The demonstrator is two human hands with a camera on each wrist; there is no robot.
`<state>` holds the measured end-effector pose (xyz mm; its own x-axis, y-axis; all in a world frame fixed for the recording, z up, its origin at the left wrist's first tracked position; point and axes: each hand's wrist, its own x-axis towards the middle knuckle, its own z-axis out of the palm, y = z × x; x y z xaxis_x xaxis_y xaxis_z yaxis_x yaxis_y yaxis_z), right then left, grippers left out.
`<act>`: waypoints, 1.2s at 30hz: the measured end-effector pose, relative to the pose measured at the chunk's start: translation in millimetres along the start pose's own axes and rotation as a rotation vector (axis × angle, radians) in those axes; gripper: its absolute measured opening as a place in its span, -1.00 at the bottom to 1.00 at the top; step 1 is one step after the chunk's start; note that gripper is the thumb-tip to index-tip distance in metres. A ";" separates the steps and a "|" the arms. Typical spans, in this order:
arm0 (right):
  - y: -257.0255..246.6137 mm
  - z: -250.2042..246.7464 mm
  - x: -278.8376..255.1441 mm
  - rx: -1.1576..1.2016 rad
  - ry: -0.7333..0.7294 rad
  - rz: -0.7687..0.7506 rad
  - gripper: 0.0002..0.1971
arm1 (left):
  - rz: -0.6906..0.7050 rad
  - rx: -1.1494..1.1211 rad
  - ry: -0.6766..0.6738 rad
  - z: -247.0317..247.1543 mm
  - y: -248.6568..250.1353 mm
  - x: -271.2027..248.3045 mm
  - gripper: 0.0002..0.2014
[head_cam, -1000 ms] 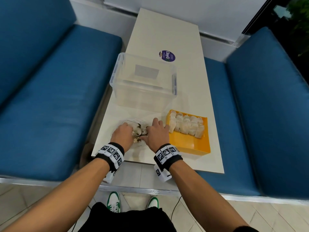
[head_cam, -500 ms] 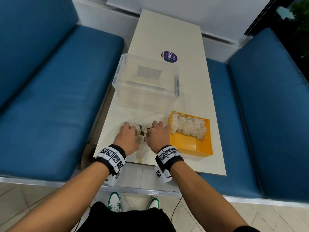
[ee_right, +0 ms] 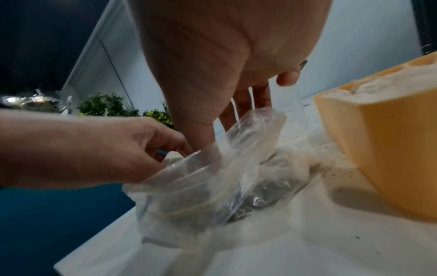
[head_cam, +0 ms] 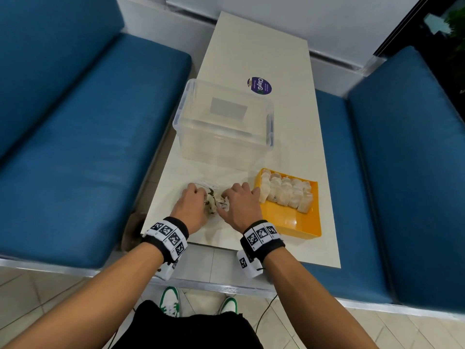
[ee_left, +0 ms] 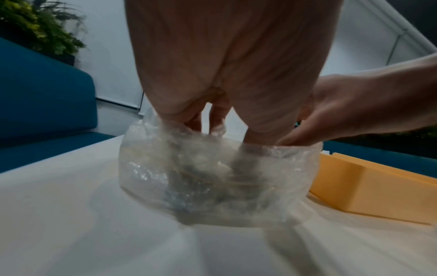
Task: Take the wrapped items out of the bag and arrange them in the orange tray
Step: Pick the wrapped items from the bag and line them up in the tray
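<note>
A clear plastic bag (head_cam: 214, 204) sits near the table's front edge, between both hands. My left hand (head_cam: 194, 195) grips the bag's left rim, fingers curled into its mouth (ee_left: 203, 121). My right hand (head_cam: 237, 195) pinches the right rim, thumb inside the bag (ee_right: 203, 142). Pale and dark lumps show blurred through the plastic (ee_left: 212, 177). Just right of the bag stands the orange tray (head_cam: 289, 221). A row of several pale wrapped items (head_cam: 284, 193) fills its far half.
A large clear plastic box (head_cam: 224, 122) stands on the white table (head_cam: 289, 137) just behind the bag and tray. A purple sticker (head_cam: 259, 85) lies farther back. Blue sofas flank the table on both sides. Dark crumbs (ee_right: 331, 149) dot the table beside the tray.
Both hands have stayed on the bag's rim and shifted only slightly. The tray and its wrapped items have not moved.
</note>
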<state>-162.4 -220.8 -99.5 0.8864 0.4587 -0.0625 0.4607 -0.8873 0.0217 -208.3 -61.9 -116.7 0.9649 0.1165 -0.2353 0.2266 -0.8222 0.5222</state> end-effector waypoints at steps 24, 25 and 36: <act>-9.9 1.1 -5.7 0.387 -0.070 -0.001 -0.75 | -0.301 -0.695 -0.156 -14.2 7.9 0.9 -0.68; -8.6 0.7 -5.3 0.431 -0.060 0.023 -0.74 | -0.275 -0.640 -0.133 -12.6 4.6 0.8 -0.64; -12.5 4.3 -7.6 0.234 -0.069 -0.041 -0.53 | -0.103 -0.218 -0.069 -3.5 0.3 -5.3 -0.51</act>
<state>-175.1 -213.4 -103.5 0.8581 0.4974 -0.1272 0.4660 -0.8586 -0.2136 -212.9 -60.8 -112.4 0.9258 0.1490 -0.3475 0.3535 -0.6673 0.6556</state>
